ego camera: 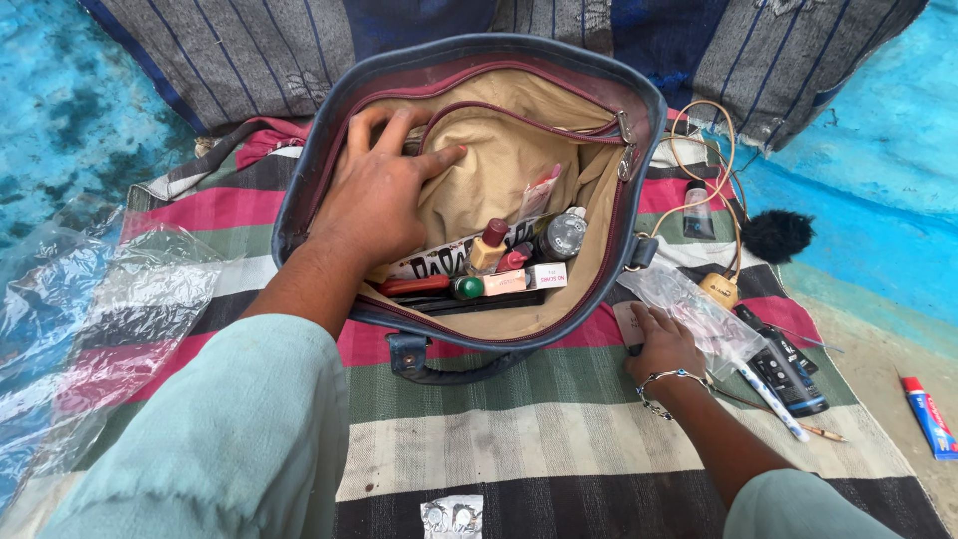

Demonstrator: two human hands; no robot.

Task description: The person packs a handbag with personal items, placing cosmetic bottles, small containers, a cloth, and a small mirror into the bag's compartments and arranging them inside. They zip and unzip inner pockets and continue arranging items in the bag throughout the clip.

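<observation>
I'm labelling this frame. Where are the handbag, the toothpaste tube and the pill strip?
handbag (pixel 639 100): head view, on its dark rim at the right.
toothpaste tube (pixel 928 416): head view, middle of the tube.
pill strip (pixel 451 517): head view, centre of the foil.

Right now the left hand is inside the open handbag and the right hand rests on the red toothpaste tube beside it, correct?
Not quite. The head view shows the left hand inside the handbag, but the right hand rests on a small flat packet beside it; the toothpaste tube lies untouched farther right.
</observation>
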